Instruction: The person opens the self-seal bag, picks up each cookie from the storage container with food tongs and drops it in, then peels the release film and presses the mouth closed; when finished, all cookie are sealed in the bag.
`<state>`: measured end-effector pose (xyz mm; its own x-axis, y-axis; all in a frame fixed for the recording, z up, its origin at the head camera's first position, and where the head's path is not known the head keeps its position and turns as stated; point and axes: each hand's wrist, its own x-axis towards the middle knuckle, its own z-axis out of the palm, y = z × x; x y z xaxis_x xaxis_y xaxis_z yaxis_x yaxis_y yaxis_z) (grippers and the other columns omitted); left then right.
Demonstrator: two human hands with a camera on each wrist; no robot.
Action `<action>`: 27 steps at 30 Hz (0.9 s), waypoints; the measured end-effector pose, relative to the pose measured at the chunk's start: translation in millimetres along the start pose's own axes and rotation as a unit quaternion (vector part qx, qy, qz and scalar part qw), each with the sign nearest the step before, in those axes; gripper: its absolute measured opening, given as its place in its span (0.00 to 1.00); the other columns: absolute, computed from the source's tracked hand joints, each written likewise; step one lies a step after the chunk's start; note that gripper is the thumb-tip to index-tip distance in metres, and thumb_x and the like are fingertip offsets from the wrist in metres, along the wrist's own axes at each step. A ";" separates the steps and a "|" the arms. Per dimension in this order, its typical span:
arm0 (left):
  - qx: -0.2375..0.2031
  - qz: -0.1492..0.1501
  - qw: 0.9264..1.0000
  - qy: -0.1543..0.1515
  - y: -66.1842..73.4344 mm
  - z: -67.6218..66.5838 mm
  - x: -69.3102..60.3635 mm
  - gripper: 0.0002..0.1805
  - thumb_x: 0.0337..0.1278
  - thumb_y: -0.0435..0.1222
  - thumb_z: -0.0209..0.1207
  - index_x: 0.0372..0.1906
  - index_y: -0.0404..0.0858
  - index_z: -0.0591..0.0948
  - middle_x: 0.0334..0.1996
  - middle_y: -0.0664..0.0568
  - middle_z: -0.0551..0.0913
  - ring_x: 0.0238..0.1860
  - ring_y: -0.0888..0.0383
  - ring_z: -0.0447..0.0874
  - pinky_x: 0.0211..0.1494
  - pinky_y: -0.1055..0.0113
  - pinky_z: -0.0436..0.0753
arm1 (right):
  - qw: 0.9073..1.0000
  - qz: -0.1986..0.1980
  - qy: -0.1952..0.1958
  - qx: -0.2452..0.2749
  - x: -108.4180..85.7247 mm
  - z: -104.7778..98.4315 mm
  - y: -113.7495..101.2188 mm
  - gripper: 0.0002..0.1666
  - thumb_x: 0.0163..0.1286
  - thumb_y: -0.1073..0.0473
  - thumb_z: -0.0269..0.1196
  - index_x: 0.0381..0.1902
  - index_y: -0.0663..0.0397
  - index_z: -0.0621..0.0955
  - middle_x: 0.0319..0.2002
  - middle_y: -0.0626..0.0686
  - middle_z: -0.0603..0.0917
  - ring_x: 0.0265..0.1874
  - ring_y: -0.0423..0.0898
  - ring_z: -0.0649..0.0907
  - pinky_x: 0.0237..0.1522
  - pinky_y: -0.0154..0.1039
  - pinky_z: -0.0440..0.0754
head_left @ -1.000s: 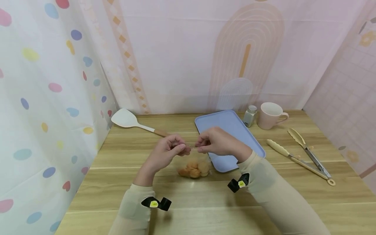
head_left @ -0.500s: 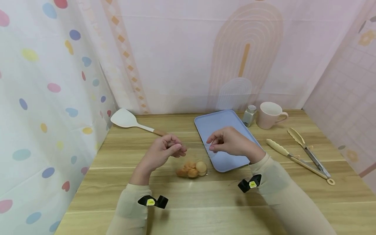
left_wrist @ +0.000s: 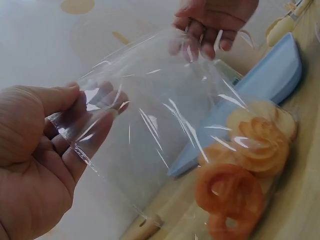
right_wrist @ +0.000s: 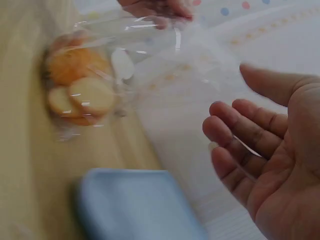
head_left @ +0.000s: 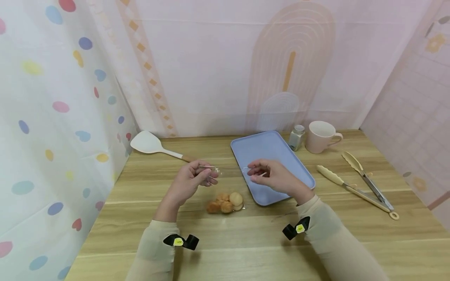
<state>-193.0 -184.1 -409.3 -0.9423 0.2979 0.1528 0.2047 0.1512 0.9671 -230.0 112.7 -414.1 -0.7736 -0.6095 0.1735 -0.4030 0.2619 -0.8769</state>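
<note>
A clear plastic bag (left_wrist: 155, 115) with several cookies (head_left: 226, 203) in its bottom hangs between the hands, just above the wooden table. Among the cookies are a pretzel-shaped one (left_wrist: 229, 192), a swirled one (left_wrist: 262, 145) and pale round ones (right_wrist: 91, 96). My left hand (head_left: 190, 179) pinches one side of the bag's top, its thumb in front and fingers seen through the film. At the opposite side is my right hand (head_left: 272, 175), thumb and fingers apart in the right wrist view (right_wrist: 270, 135). Whether its fingertips touch the film is hard to tell.
Behind the right hand lies a blue tray (head_left: 254, 146). A white spatula (head_left: 147, 143) with a wooden handle is at the back left. A glass shaker jar (head_left: 296, 138), a pink mug (head_left: 319, 136) and yellow-tipped tongs (head_left: 365, 183) stand or lie at the right.
The hands were close together at the bag's top one second ago; my right hand has moved right, away from the left, and its fingers have loosened. My left hand still holds the bag.
</note>
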 end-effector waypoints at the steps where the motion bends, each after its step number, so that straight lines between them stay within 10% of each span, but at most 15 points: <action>1: -0.004 0.000 1.000 0.006 -1.6 -0.2 0.2 0.12 0.70 0.35 0.52 0.49 0.30 0.75 0.41 0.40 0.85 0.38 0.49 0.87 0.42 0.52 0.84 | 1.000 0.004 -0.004 0.011 0.4 4.5 4.8 0.17 0.67 0.62 0.63 0.52 0.65 0.78 0.44 0.58 0.84 0.43 0.47 0.82 0.44 0.41 0.80; 10: -0.040 -0.025 0.998 0.047 -24.6 0.1 8.1 0.21 0.69 0.42 0.54 0.54 0.27 0.74 0.48 0.31 0.80 0.46 0.45 0.84 0.50 0.57 0.82 | 0.993 0.064 0.044 0.092 8.9 34.8 20.8 0.12 0.70 0.61 0.60 0.40 0.69 0.81 0.44 0.64 0.83 0.39 0.50 0.79 0.37 0.34 0.77; 18: 0.100 -0.099 0.990 -0.006 -55.1 -10.6 -9.3 0.15 0.68 0.41 0.55 0.47 0.33 0.81 0.43 0.45 0.85 0.42 0.55 0.83 0.41 0.65 0.82 | 0.967 0.136 0.113 0.183 23.4 54.3 18.7 0.11 0.73 0.62 0.56 0.41 0.67 0.80 0.41 0.62 0.84 0.39 0.54 0.83 0.44 0.49 0.82; 27: -0.045 -0.163 0.983 -0.074 -59.9 -14.5 -39.4 0.15 0.72 0.36 0.49 0.42 0.24 0.75 0.32 0.43 0.83 0.31 0.55 0.83 0.38 0.60 0.85 | 0.964 0.151 0.161 0.150 27.9 75.6 15.0 0.09 0.71 0.66 0.57 0.33 0.69 0.80 0.22 0.54 0.83 0.21 0.42 0.81 0.25 0.39 0.80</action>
<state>-171.9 -218.6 -470.3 -0.9032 0.3828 -0.1939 -0.1327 0.1807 0.9746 -220.6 43.0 -456.3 -0.9645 -0.2632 -0.0217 -0.0140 0.1332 -0.9910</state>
